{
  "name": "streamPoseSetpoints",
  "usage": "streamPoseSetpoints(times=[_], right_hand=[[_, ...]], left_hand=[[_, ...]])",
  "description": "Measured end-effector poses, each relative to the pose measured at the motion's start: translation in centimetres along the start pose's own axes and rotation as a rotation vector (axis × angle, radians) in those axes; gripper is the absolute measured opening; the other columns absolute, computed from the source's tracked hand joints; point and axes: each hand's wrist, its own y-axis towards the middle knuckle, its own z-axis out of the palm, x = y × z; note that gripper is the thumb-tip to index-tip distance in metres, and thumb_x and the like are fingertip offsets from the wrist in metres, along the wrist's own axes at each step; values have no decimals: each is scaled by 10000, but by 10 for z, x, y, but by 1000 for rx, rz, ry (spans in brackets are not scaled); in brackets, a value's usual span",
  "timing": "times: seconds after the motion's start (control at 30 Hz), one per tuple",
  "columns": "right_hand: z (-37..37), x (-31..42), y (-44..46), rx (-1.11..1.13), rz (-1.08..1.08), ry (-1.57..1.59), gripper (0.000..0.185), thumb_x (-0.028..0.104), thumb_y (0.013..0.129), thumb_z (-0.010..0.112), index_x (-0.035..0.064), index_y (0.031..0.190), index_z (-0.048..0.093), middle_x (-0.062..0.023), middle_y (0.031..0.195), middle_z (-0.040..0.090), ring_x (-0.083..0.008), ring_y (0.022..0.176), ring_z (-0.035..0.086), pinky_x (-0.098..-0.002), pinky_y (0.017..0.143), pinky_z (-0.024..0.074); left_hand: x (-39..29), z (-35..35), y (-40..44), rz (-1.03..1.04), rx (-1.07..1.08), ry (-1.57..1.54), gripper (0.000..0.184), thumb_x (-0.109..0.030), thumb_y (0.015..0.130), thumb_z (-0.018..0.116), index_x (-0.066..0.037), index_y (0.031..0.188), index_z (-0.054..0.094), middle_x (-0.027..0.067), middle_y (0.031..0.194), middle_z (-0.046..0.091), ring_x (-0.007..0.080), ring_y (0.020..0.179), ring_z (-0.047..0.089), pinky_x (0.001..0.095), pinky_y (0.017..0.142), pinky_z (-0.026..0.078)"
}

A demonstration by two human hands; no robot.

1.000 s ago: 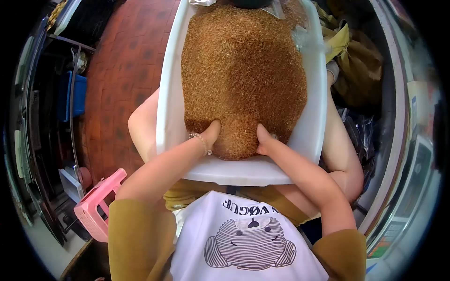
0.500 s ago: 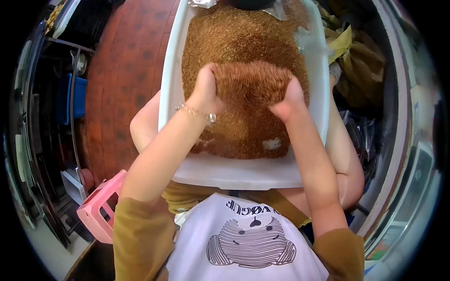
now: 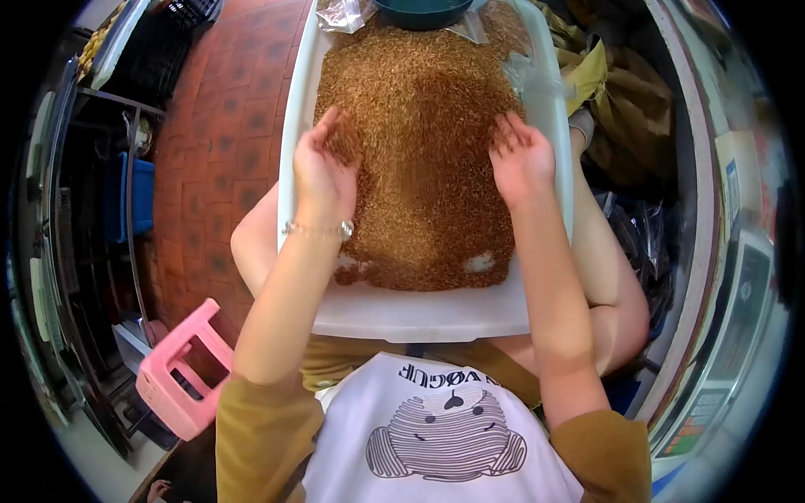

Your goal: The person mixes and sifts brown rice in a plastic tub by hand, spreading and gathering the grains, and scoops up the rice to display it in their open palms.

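Note:
A heap of loose brown, grain-like material (image 3: pixel 419 151) fills most of a long white tub (image 3: pixel 419 323) between my legs. Over the heap's left edge is my left hand (image 3: pixel 329 168), palm turned inward, fingers apart, with a beaded bracelet at the wrist. Some brown bits show against its fingers. My right hand (image 3: pixel 521 159) is over the right edge, its fingers spread and slightly curled, with nothing gripped. The two hands are wide apart with the mound between them.
At the tub's far end are a dark green bowl (image 3: pixel 423 12) and a clear plastic bag (image 3: pixel 342 15). A pink stool (image 3: pixel 186 373) stands at the lower left, a blue crate (image 3: pixel 138 197) further up. Brown sacks (image 3: pixel 633 117) lie at the right.
My hands first dug into the near end of the heap, then lifted a mass of the brown material. Now they have moved apart and that mass is out of them.

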Motion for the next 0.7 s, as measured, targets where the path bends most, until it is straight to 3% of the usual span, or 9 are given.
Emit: streamPoseSetpoints(times=[0.07,0.17,0.27,0.4,0.57,0.7], right_hand=[[-30,-8,-10,-45,16,-42,585,167,832,464,-7,1367,305,-131,1342,398,-254,1291,315,-385,1114,113],[-73,-23,-19,-180,92,-12,476,140,824,483,-17,1265,400,-139,1308,417,-279,1273,331,-385,1104,159],[-108,-38,-23,-341,195,-18,427,157,808,506,1,1200,443,-143,1313,413,-295,1300,293,-425,1109,124],[-129,-44,-47,-376,334,-194,488,183,786,534,49,1234,396,-125,1367,340,-313,1324,228,-481,1103,37],[-138,-43,-58,-403,398,-270,573,202,790,545,86,1299,310,-123,1456,182,-335,1354,157,-527,1090,-23],[-127,-53,-45,-436,433,-255,592,222,790,557,111,1316,309,-115,1454,195,-333,1358,142,-531,1088,-24]], left_hand=[[11,-19,-12,-51,-59,52,451,-200,864,392,-37,1281,447,101,1211,495,232,1183,409,451,1032,237],[31,-44,-29,-159,-118,178,466,-210,853,420,-86,1303,434,103,1213,477,227,1150,413,466,1022,238],[42,-57,-45,-309,-199,302,523,-215,838,456,-130,1345,361,99,1244,442,234,1134,416,505,999,259],[46,-60,-59,-454,-315,504,613,-215,822,491,-170,1377,236,94,1282,399,261,1170,403,573,962,295],[64,-97,-56,-442,-313,424,583,-206,835,483,-160,1361,236,101,1288,398,264,1182,411,519,961,337],[80,-110,-52,-577,-287,401,568,-227,857,482,-166,1370,248,98,1367,352,255,1216,390,475,1003,319]])
